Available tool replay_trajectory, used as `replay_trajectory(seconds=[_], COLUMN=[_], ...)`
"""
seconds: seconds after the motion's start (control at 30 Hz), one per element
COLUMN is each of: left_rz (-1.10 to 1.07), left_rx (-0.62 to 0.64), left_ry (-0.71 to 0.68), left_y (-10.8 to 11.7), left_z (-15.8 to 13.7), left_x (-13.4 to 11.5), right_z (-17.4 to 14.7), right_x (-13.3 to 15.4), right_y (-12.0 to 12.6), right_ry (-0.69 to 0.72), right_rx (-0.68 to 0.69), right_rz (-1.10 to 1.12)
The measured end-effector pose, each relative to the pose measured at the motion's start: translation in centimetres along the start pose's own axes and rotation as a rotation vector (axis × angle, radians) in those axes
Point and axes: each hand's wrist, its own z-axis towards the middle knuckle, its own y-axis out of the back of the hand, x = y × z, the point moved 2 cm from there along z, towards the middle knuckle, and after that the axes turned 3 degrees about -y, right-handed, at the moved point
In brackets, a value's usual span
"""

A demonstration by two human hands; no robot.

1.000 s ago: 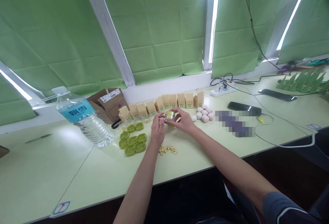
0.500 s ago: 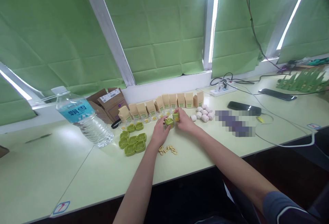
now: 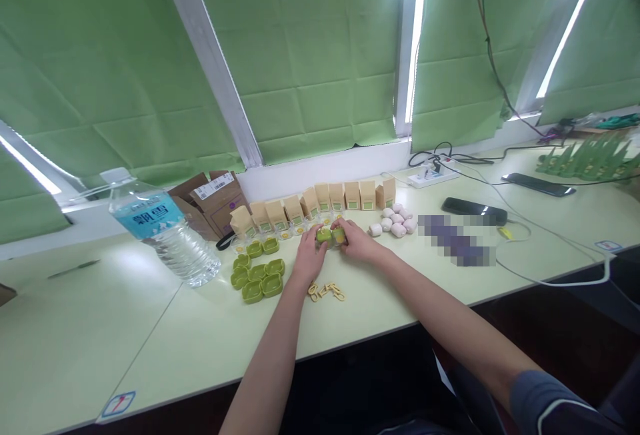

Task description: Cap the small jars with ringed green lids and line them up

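Note:
Between the thumb and fingers of my left hand (image 3: 309, 253) is a small green piece (image 3: 324, 235), like the green cups on the table. My right hand (image 3: 356, 240) pinches a second small piece, green with a yellow patch (image 3: 339, 236), close beside the first. Whether the two touch is hard to make out. Left of my hands lie several green square cups (image 3: 257, 272). Nearer me are small yellow loops (image 3: 326, 291). Behind my hands runs a row of kraft paper bags (image 3: 352, 195) with small clear pieces bearing yellow dots (image 3: 299, 230). Pale pink barrel-shaped pieces (image 3: 399, 229) sit to the right.
A large water bottle (image 3: 163, 228) leans at the left before an open cardboard box (image 3: 213, 198). To the right lie dark phones (image 3: 475, 211), a white cable (image 3: 555, 282) and a power strip (image 3: 434, 174). A pen (image 3: 75, 268) is far left.
Both hands have shifted slightly. The green piece in my left hand has moved a little left and up, and the piece in my right hand has turned and lowered.

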Motion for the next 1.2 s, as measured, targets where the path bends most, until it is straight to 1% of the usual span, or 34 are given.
replay_trajectory(seconds=[0.1, 0.33, 0.47, 0.6, 0.77, 0.97, 1.07, 1.2], left_rz=[-0.014, -0.019, -0.038, -0.034, -0.091, -0.110, -0.103, -0.105], left_rx=[-0.009, 0.006, -0.006, -0.022, -0.027, 0.000, -0.001, -0.015], left_ry=[-0.018, 0.008, 0.001, -0.012, -0.012, -0.014, -0.016, 0.022], left_y=[0.0, 0.0, 0.0, -0.1, -0.1, -0.1, -0.1, 0.0], left_z=[0.0, 0.1, 0.1, 0.2, 0.2, 0.1, 0.1, 0.1], left_x=[0.1, 0.1, 0.2, 0.2, 0.3, 0.1, -0.2, -0.6], right_z=[0.0, -0.1, -0.1, 0.0, 0.3, 0.3, 0.3, 0.5], right_x=[0.1, 0.9, 0.8, 0.1, -0.6, -0.3, 0.0, 0.0], right_y=[0.0, 0.2, 0.2, 0.0, 0.0, -0.1, -0.3, -0.5], right_ry=[0.007, 0.009, 0.006, -0.021, -0.060, -0.002, 0.012, 0.008], right_rx=[0.012, 0.043, 0.063, 0.040, 0.012, 0.025, 0.009, -0.033], right_rz=[0.000, 0.046, 0.054, 0.037, 0.013, 0.065, 0.064, 0.039])
